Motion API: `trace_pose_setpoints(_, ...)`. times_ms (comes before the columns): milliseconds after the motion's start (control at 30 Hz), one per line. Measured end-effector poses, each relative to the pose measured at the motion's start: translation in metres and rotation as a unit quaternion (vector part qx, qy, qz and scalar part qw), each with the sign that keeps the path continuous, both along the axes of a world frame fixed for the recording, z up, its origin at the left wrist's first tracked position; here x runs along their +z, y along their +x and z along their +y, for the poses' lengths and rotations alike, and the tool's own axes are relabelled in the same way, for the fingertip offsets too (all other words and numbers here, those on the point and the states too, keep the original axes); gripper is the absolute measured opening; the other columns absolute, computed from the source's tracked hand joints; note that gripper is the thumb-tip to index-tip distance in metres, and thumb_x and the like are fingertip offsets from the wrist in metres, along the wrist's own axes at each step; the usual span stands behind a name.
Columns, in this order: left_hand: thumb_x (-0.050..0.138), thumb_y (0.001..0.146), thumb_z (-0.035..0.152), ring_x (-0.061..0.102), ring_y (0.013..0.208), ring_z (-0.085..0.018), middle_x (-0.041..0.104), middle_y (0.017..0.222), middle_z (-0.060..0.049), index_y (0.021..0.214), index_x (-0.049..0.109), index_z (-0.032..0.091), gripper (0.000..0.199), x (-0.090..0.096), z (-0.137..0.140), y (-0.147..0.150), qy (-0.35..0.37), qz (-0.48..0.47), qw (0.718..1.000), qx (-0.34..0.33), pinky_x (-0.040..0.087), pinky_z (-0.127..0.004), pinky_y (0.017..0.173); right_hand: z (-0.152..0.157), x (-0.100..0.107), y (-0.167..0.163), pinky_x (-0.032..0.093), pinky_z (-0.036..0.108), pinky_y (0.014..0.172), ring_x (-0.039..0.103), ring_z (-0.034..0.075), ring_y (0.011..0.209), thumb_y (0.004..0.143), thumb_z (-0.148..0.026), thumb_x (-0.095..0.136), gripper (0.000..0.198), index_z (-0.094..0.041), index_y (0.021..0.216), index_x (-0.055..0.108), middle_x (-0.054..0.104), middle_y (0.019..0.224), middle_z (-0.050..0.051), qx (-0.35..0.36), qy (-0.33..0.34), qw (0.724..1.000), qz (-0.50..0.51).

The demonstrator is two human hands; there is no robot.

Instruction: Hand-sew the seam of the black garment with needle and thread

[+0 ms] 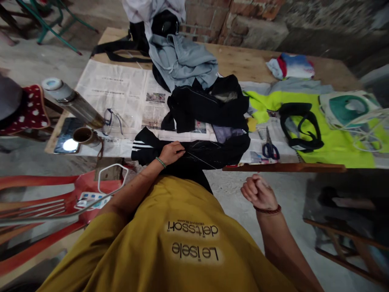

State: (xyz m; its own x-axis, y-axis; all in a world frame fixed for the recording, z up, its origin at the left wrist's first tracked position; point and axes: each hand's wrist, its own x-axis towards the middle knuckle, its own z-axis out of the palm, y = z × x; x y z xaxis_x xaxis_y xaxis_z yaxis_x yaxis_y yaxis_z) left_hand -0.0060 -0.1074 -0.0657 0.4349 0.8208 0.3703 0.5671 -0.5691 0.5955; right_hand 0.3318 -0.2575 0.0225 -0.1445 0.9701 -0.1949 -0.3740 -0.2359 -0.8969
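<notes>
A black garment point(219, 152) with white stripes at its left end lies along the table's front edge. My left hand point(172, 153) is closed on its cloth, the fingertips pinched together. From there a thin pale thread point(202, 159) runs over the black fabric toward the lower right. My right hand point(259, 191) is held away from the cloth, in front of the table edge, with its fingers curled in a pinch; whatever is between them is too small to make out. Blue-handled scissors point(270, 151) lie on the newspaper nearby.
Newspaper point(112, 83) covers part of the wooden table. At left stand a flask point(75, 103), glasses point(112, 121), a mug point(86, 136) and a phone point(67, 136). More clothes point(185, 61) are piled behind. An iron point(349, 107) rests at right; a red chair point(82, 182) is at left.
</notes>
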Motion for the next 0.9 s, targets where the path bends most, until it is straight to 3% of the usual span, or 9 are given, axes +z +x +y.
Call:
trace_pose_setpoints(100,0.061,0.082,0.023,0.060,0.070,-0.012,0.066,0.080,-0.003,0.080,0.070,0.017,0.012,0.001,0.000,0.000,-0.001,-0.003,1.000,-0.004,0.046,-0.022,0.065,0.004,0.007,0.004,0.028,0.018,0.032,0.022,0.005,0.036,0.084,-0.038,0.059,0.018,-0.035,0.101,0.063,0.032,0.054,-0.008,-0.063,0.001,0.998,-0.012)
trace_pose_setpoints(267,0.061,0.082,0.024,0.060,0.070,-0.012,0.065,0.079,-0.004,0.080,0.071,0.016,0.013,0.000,0.000,0.000,0.003,0.003,1.000,0.001,0.046,-0.022,0.065,0.040,-0.002,-0.019,0.051,0.022,0.054,0.050,0.006,0.053,0.079,-0.031,0.064,0.021,-0.030,0.100,0.065,0.051,0.067,-0.005,-0.133,0.010,0.991,0.001)
trace_pose_setpoints(367,0.060,0.083,0.025,0.060,0.070,-0.012,0.065,0.079,-0.004,0.080,0.071,0.017,0.014,0.000,0.000,0.001,0.002,0.017,1.000,0.002,0.046,-0.022,0.064,0.067,-0.010,-0.029,0.056,0.034,0.080,0.064,0.012,0.079,0.082,-0.033,0.061,0.009,-0.029,0.090,0.064,0.061,0.078,-0.004,-0.194,0.090,0.976,-0.033)
trace_pose_setpoints(433,0.060,0.083,0.024,0.060,0.071,-0.013,0.066,0.080,-0.004,0.080,0.071,0.017,0.014,0.000,0.000,0.001,0.003,0.026,1.000,-0.002,0.046,-0.022,0.064,0.079,-0.010,-0.028,0.052,0.044,0.091,0.065,0.017,0.095,0.086,-0.033,0.056,0.011,-0.027,0.092,0.062,0.065,0.085,-0.001,-0.242,0.171,0.946,-0.130)
trace_pose_setpoints(500,0.060,0.082,0.024,0.060,0.072,-0.013,0.066,0.081,-0.005,0.081,0.071,0.017,0.013,0.000,0.000,0.001,0.004,0.032,0.999,-0.004,0.046,-0.023,0.064,0.085,-0.005,-0.021,0.047,0.049,0.098,0.064,0.020,0.103,0.089,-0.031,0.051,0.016,-0.024,0.097,0.062,0.067,0.095,0.003,-0.261,0.253,0.882,-0.300)
trace_pose_setpoints(600,0.060,0.083,0.024,0.060,0.072,-0.013,0.066,0.083,-0.005,0.082,0.071,0.018,0.013,-0.001,0.001,0.000,-0.001,0.033,0.999,-0.002,0.045,-0.023,0.064,0.085,0.003,0.001,0.045,0.046,0.101,0.061,0.021,0.110,0.089,-0.024,0.048,0.019,-0.019,0.099,0.063,0.066,0.108,0.009,-0.184,0.363,0.729,-0.551)
trace_pose_setpoints(700,0.059,0.083,0.025,0.060,0.072,-0.013,0.066,0.083,-0.004,0.082,0.071,0.018,0.014,-0.002,0.001,0.000,0.000,0.028,1.000,-0.003,0.045,-0.023,0.065,0.084,0.004,0.029,0.044,0.041,0.104,0.058,0.021,0.114,0.089,-0.017,0.043,0.022,-0.017,0.097,0.063,0.067,0.103,0.011,-0.122,0.417,0.600,-0.672)
trace_pose_setpoints(800,0.059,0.083,0.023,0.060,0.073,-0.013,0.066,0.081,-0.004,0.080,0.071,0.017,0.014,-0.003,0.002,0.000,0.007,0.025,1.000,-0.007,0.046,-0.023,0.065,0.086,0.002,0.060,0.043,0.039,0.104,0.058,0.022,0.113,0.089,-0.019,0.039,0.025,-0.015,0.094,0.063,0.067,0.097,0.014,-0.147,0.376,0.520,-0.752)
trace_pose_setpoints(900,0.059,0.083,0.023,0.061,0.073,-0.013,0.066,0.080,-0.004,0.080,0.070,0.017,0.013,-0.003,0.003,0.000,0.004,0.025,1.000,-0.009,0.046,-0.023,0.065,0.090,0.002,0.093,0.042,0.038,0.103,0.057,0.022,0.113,0.089,-0.020,0.035,0.029,-0.013,0.093,0.062,0.066,0.095,0.016,-0.166,0.336,0.462,-0.804)
